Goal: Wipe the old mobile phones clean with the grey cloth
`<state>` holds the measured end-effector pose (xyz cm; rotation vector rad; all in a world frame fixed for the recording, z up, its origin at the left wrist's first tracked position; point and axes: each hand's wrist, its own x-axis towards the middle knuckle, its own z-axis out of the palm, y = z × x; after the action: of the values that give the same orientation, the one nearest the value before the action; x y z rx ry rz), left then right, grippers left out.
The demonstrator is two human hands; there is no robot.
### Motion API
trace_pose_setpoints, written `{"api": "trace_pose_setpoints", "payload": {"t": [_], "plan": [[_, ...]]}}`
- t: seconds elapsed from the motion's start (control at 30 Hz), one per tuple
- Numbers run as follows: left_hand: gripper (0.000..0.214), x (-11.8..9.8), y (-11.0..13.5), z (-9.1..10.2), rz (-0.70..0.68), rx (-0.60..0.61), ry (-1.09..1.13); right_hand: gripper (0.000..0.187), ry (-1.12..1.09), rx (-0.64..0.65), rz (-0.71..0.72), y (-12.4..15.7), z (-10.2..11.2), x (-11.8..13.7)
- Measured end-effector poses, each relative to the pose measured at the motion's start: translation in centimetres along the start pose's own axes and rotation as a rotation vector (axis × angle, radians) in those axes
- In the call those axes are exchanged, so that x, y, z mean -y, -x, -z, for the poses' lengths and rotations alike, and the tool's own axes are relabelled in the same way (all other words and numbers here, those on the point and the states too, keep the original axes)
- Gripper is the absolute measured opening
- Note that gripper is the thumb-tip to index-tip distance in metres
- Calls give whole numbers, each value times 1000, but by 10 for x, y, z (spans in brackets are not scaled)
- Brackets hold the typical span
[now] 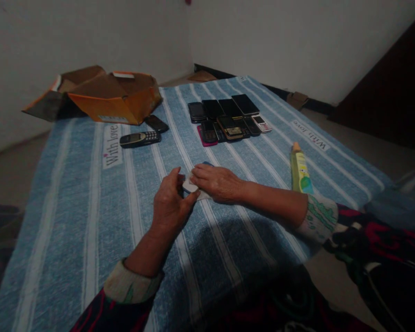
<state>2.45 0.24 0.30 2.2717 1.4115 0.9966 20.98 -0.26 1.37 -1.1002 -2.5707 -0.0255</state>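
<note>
My left hand (169, 200) grips the near left end of a small flat phone-like device (190, 186), thumb below and fingers above. Its visible face is whitish with a dark blue edge, and most of it is covered. Across the top lies my right hand (217, 184), fingers bent together and pressed on the device. From under that palm sticks out a pale piece of cloth or tissue (204, 195); which of the two it is, I cannot tell.
Behind my hands several phones (228, 108) lie in rows. Two more phones, one a dark keypad phone (140, 139), are at the left by an opened orange cardboard box (107, 105). A yellow-green bottle (300, 170) lies right, on the blue striped cloth (72, 207).
</note>
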Motion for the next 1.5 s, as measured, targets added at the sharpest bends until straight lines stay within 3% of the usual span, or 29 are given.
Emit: {"api": "trace_pose_setpoints", "payload": {"t": [0.17, 0.37, 0.63, 0.83, 1.0, 1.23, 1.4, 1.5], "plan": [[65, -2, 1, 2, 7, 14, -5, 24, 1, -11, -130, 15, 10, -13], [65, -2, 1, 1, -14, 17, -15, 42, -22, 15, 12, 29, 12, 0], [62, -3, 1, 1, -14, 5, -32, 39, -23, 36, 31, 18, 9, 1], [59, -5, 2, 0, -21, -16, -30, 26, -7, -13, 19, 9, -2, 3], [56, -4, 2, 0, -21, -34, -30, 30, 13, -41, 106, 6, -9, 4], [63, -2, 4, 1, -30, -33, -19, 28, 66, -74, -8, 8, -2, -3], [54, -1, 4, 1, -45, -55, -36, 34, 115, -93, 43, 10, -9, 13], [56, -1, 5, 1, -56, -54, -29, 34, 127, -129, 42, 14, -11, 10]]}}
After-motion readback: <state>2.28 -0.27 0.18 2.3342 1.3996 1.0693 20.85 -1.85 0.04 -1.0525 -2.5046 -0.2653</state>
